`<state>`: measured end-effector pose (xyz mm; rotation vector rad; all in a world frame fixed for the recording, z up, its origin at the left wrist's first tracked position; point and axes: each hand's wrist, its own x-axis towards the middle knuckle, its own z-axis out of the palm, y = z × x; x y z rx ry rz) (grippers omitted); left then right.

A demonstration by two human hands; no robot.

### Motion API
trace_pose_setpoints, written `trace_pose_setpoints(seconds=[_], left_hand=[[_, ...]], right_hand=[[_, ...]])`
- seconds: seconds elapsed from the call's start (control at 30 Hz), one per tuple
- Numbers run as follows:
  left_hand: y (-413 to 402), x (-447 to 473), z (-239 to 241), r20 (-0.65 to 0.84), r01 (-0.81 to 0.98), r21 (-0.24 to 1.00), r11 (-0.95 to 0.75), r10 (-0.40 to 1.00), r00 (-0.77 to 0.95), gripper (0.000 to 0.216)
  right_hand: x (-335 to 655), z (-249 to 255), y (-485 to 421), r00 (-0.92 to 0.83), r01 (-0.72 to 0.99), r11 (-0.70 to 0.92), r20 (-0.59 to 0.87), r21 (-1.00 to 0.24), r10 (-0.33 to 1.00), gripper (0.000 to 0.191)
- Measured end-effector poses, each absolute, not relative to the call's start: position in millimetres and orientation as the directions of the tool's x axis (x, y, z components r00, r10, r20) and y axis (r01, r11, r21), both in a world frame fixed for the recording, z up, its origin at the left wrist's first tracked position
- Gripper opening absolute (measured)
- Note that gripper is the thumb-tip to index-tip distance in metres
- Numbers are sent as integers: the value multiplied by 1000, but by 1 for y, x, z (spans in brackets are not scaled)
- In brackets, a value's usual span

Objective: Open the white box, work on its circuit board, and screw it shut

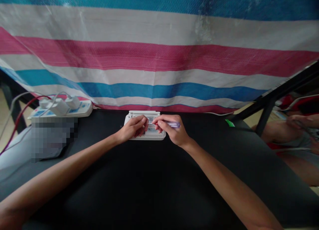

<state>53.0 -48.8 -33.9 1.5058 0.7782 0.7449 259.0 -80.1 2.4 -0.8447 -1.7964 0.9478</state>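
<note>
A small white device with a keypad (154,134) lies on the black table (154,183) near its far edge. My left hand (133,128) rests on the device's left part, fingers curled and pinched on its top. My right hand (171,130) is closed around a thin tool with a translucent purple handle (173,124). The tool lies almost level, its metal tip pointing left to the device's middle, right by my left fingertips. What the tip touches is hidden by my fingers.
A white power strip (74,110) with plugged adapters and red and white cables sits at the far left. A blurred-out patch (52,137) lies below it. A striped tarp (159,63) hangs behind. Another person's limbs (286,133) and a black bar (279,92) are at right. Green tag (230,123).
</note>
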Motion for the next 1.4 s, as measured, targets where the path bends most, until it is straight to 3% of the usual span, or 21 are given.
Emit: trace_pose_setpoints(seconds=[0.17,0.47,0.7,1.4], left_hand=[[-49,55,-32,20,-34,999,-2,850,526,50],[-48,54,-32,9,-29,1000,7,850,527,47],[-47,55,-34,12,-2,1000,-13,848,529,49],[-49,55,-35,40,51,996,-80,836,547,43]], right_hand=[[265,15,-77,-320,198,454,380,-869,868,27],[282,46,-35,-239,380,253,170,-890,956,23],[285,34,-17,-166,465,183,118,-866,979,22],[285,15,-11,-206,537,177,75,-825,976,22]])
